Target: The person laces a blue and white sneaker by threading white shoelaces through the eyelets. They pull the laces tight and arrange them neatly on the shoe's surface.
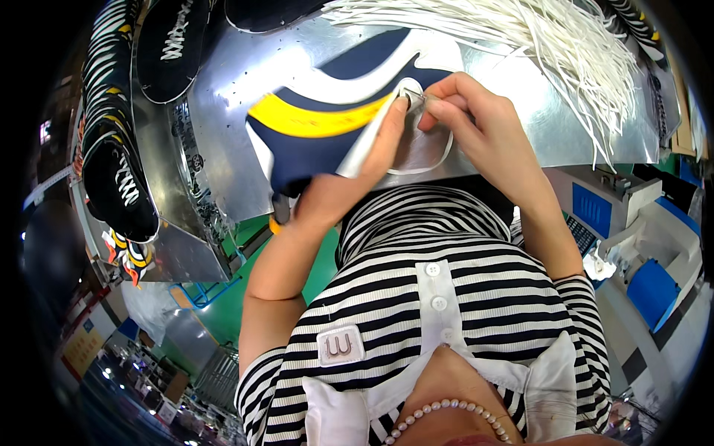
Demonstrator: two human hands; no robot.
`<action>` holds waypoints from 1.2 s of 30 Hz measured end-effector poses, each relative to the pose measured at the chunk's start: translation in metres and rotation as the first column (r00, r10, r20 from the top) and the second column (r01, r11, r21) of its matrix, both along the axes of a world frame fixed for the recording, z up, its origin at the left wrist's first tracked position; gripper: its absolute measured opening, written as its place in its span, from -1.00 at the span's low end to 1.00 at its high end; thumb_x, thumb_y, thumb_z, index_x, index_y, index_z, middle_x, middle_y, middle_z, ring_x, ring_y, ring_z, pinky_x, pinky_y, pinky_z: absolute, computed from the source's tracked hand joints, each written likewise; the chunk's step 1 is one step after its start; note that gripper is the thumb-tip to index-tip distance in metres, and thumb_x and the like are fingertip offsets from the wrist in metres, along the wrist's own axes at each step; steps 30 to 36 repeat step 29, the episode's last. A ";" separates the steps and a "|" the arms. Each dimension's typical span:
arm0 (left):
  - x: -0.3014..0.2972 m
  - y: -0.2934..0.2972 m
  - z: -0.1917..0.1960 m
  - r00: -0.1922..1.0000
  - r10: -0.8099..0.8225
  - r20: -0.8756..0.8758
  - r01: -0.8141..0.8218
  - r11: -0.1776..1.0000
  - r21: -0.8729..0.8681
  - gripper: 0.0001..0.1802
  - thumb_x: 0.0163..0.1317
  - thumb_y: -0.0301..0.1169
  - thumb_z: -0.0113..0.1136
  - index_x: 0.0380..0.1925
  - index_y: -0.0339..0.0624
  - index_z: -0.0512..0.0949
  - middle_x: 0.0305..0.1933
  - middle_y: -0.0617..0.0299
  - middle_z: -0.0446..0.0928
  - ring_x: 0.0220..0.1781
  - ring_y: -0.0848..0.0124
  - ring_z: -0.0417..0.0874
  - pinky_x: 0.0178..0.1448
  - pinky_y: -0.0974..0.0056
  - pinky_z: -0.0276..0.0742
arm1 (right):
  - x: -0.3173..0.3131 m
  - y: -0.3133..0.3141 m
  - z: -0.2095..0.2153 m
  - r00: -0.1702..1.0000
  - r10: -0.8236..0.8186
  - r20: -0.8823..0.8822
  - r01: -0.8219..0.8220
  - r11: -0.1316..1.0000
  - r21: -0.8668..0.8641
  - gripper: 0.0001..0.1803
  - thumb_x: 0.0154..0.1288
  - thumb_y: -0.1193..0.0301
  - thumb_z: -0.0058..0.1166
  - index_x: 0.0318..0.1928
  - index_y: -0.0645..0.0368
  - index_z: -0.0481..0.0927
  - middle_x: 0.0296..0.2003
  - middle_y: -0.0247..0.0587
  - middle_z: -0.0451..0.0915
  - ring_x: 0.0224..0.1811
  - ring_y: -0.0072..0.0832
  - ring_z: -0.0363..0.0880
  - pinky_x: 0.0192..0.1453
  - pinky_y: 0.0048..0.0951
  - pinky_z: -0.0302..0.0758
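Observation:
A flat shoe upper (320, 141) in navy, white and yellow lies over the metal tabletop near its front edge. My left hand (353, 182) grips the near white edge of this upper, thumb beside the eyelet area. At the same spot my right hand (487, 123) is closed in a pinch, thumb against forefinger, on a white shoelace. The lace (439, 165) loops down below the fingers over the table edge. Its tip and the eyelets are mostly hidden by my fingertips.
A bundle of loose white laces (550, 52) spreads across the table's far right. On the left, a long row of stacked uppers (111, 74) runs along the metal table (216, 141). A black laced upper (169, 52) lies beside it. Grey and blue equipment (632, 245) stands at the right.

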State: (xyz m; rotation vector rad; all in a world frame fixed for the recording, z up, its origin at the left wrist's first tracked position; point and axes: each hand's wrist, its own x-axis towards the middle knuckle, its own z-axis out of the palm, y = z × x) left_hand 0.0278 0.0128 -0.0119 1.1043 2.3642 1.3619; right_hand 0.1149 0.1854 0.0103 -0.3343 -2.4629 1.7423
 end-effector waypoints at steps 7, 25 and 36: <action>0.007 0.003 0.000 0.997 -0.027 -0.073 0.023 0.999 -0.047 -0.68 0.40 -0.33 0.15 0.03 -0.28 0.61 0.01 0.14 0.66 0.07 0.36 0.65 0.16 0.34 0.51 | -0.017 -0.002 -0.005 0.993 0.078 0.084 -0.106 0.910 0.401 -0.85 0.41 0.46 0.00 -0.11 0.28 0.42 -0.49 -0.16 0.62 -0.42 -0.31 0.62 -0.26 -0.42 0.52; -0.027 -0.021 0.042 0.987 -0.151 -0.054 0.106 0.867 -0.487 -0.64 0.19 -0.32 0.36 -0.06 -0.24 0.59 -0.23 -0.05 0.68 -0.22 0.07 0.72 -0.13 0.21 0.59 | -0.036 0.048 -0.046 0.943 -0.331 0.047 0.319 0.848 -0.423 -0.63 0.23 0.23 0.34 -0.02 0.10 0.60 -0.32 -0.47 0.56 -0.30 -0.74 0.43 -0.18 -0.66 0.36; -0.016 -0.026 0.013 0.917 -0.067 -0.392 -0.047 0.961 -0.274 -0.77 0.20 -0.39 0.33 -0.13 -0.15 0.63 -0.43 0.00 0.63 -0.44 0.14 0.68 -0.35 0.21 0.53 | -0.012 0.029 -0.053 0.994 -0.084 0.068 0.105 0.907 -0.409 -0.62 0.27 0.23 0.30 0.05 0.06 0.62 -0.25 -0.47 0.60 -0.23 -0.71 0.46 -0.09 -0.61 0.39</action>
